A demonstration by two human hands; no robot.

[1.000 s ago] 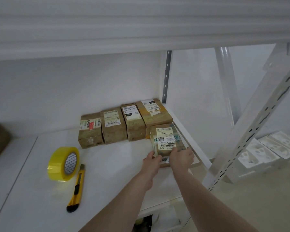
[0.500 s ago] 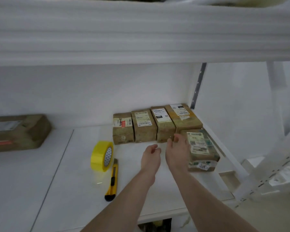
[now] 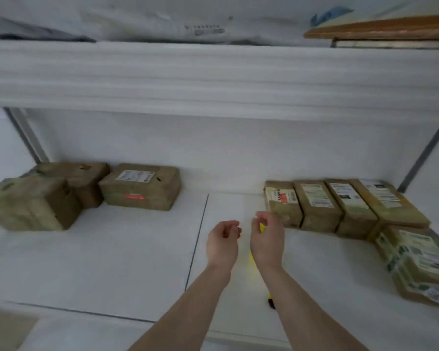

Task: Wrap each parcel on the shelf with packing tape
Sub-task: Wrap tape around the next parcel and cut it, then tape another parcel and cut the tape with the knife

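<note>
Tape roll [image 3: 262, 228]: yellow, mostly hidden directly behind right hand [image 3: 266, 239], which is nearer; left hand [image 3: 223, 240] just beside; both loosely curled, holding nothing.

Eight parcels sit on the shelf [image 3: 112, 249]: three at the left [image 3: 140, 186], four in a row at the right [image 3: 317, 203], one in front of that row [image 3: 416, 262]; two hands [image 3: 222, 243] hover above

shelf [image 3: 112, 262]: three parcels [image 3: 140, 186] back-left | four-parcel row [image 3: 340, 206] back-right | one parcel [image 3: 421, 262] before row's right end
</note>
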